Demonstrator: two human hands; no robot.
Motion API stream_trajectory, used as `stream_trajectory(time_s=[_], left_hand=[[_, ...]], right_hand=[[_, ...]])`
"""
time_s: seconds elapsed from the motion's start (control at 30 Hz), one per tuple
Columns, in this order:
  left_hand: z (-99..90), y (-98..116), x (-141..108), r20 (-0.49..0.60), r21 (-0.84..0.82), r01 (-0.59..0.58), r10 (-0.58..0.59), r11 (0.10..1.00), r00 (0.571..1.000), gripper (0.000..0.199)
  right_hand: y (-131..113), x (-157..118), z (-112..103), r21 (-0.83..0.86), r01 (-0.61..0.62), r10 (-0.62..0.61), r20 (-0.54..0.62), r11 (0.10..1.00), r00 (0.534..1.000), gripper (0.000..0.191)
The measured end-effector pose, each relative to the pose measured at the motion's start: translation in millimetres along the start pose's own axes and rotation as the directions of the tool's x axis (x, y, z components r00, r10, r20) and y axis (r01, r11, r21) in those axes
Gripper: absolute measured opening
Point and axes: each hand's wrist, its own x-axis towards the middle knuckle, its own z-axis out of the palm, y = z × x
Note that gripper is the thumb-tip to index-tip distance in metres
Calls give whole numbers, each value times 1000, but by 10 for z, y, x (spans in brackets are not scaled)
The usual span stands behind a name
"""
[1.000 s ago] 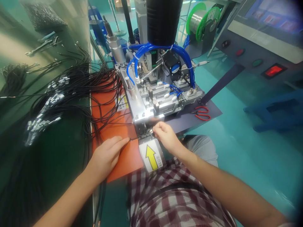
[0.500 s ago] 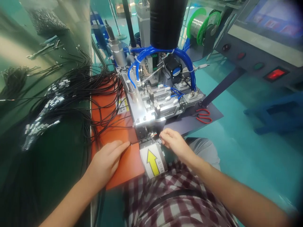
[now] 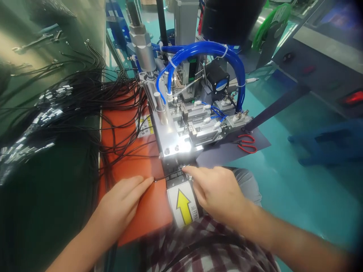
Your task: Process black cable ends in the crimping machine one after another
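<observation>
A thin black cable point(image 3: 167, 176) runs across the front of a metal bench machine point(image 3: 170, 139). My left hand point(image 3: 124, 198) pinches it over the orange mat, with the fingers closed on it. My right hand point(image 3: 219, 189) reaches in from the right. Its index finger is stretched out, with the tip on the cable's end at the small front fixture point(image 3: 177, 174); the other fingers are bent and partly hidden. The fingertip covers the cable's end. Just below the fixture is a white label with a yellow arrow point(image 3: 183, 206).
Many black cables point(image 3: 121, 87) lie from the left bench onto the orange mat point(image 3: 153, 211). Red-handled cutters point(image 3: 246, 144) rest right of the machine. A control panel point(image 3: 317, 64) and a green wire spool point(image 3: 269, 28) stand at the right. A black tube point(image 3: 229, 22) hangs above.
My right hand has moved left, and its index fingertip now covers the cable's end, which showed before. My left hand still holds the cable. The camera view has shifted closer.
</observation>
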Motion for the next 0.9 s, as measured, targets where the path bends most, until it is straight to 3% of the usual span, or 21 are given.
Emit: stream_trajectory(time_s=[0.13, 0.23, 0.3, 0.33, 0.4, 0.47, 0.57, 0.7, 0.9], left_hand=[[13, -13, -31, 4, 8, 20, -20, 1000, 1000, 35], [27, -67, -101, 29, 7, 37, -37, 999, 999, 39], [27, -112, -148, 105, 11, 20, -21, 1000, 994, 45], [27, -131, -169, 129, 16, 15, -16, 1000, 992, 47], [30, -150, -203, 153, 18, 8, -11, 1000, 988, 51], [40, -141, -229, 140, 12, 34, -36, 999, 989, 53], [58, -96, -252, 103, 2, 115, -115, 993, 988, 53], [57, -47, -250, 77, -57, 171, -166, 984, 983, 51], [28, -15, -225, 79, -103, 208, -200, 973, 977, 54]], right_hand=[[-9, 48, -62, -21, 30, -29, 70, 999, 997, 39], [65, -17, -42, 138, 44, -50, 40, 989, 998, 39], [148, -69, 9, 363, -106, 114, -1, 926, 994, 34], [193, -83, 44, 499, -241, 258, 36, 832, 966, 29], [271, -72, 126, 719, -454, 439, 227, 526, 869, 23], [320, -12, 209, 806, -534, 410, 409, 255, 815, 21], [326, 110, 293, 849, -525, 348, 473, 66, 809, 19], [276, 209, 291, 872, -486, 336, 441, 58, 832, 21], [241, 243, 263, 850, -527, 310, 497, 17, 811, 12]])
